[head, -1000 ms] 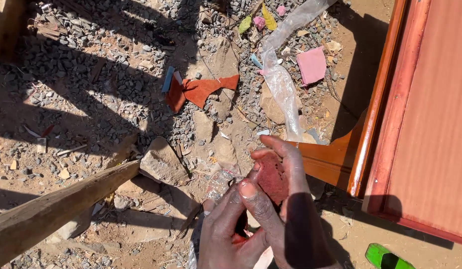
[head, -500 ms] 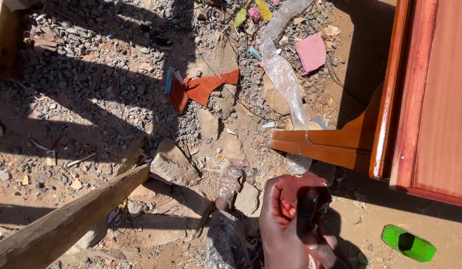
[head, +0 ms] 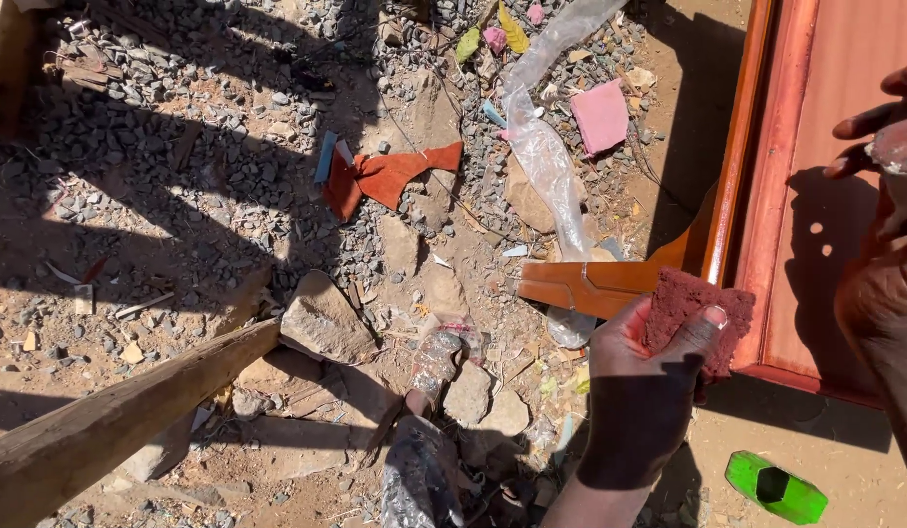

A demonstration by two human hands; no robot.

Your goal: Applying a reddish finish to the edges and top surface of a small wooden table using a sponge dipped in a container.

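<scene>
My left hand point(head: 637, 396) rises from the bottom middle and grips a rough dark red abrasive pad point(head: 690, 315) between thumb and fingers. The pad is held at the lower left corner of a reddish-brown wooden panel point(head: 815, 147) that lies on the ground at the right. At the right edge, my right hand point(head: 869, 137) hovers over the panel. Its fingers curl around a small grey object point(head: 901, 149) that the frame cuts off. The right forearm point(head: 888, 332) is in shadow.
A rough wooden beam point(head: 111, 416) slants across the lower left. Stones point(head: 322, 318) and gravel cover the ground. A clear plastic bag point(head: 546, 156), a pink cloth point(head: 600, 115), an orange-red scrap point(head: 385, 176) and a green plastic piece point(head: 774, 486) lie about.
Both hands were together at the bottom around the red pad. Now the left hand alone holds it, nearer the panel's corner. The right hand has moved out right over the panel.
</scene>
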